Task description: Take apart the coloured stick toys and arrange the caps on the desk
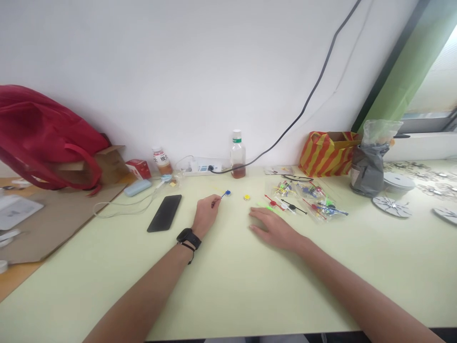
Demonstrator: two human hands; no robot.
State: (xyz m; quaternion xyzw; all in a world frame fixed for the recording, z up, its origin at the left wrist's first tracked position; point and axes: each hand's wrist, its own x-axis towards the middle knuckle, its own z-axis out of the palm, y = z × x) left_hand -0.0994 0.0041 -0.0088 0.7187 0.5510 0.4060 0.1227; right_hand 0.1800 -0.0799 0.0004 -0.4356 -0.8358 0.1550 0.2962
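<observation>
My left hand [205, 213], with a black watch [189, 237] at the wrist, pinches the thin end of a blue spinner arrow [227, 193] between thumb and fingers. The arrow's round hub points away to the right, over the table. A small yellow round piece [247, 197] lies right of it. My right hand [273, 228] rests palm down with fingers stretched out and nothing visible in it. Just beyond its fingers lies a bright green arrow [266, 206], partly hidden. Farther right are a red arrow [273, 203], a white one [284, 205] and a black one [293, 208].
Clear bags of colored arrows [326, 207] lie at the right, before a striped bag [324, 155] and grey discs [392, 206]. A bottle [237, 155] stands against the wall. Left are a phone [164, 213], power bank [137, 187], cable and red backpack [43, 138].
</observation>
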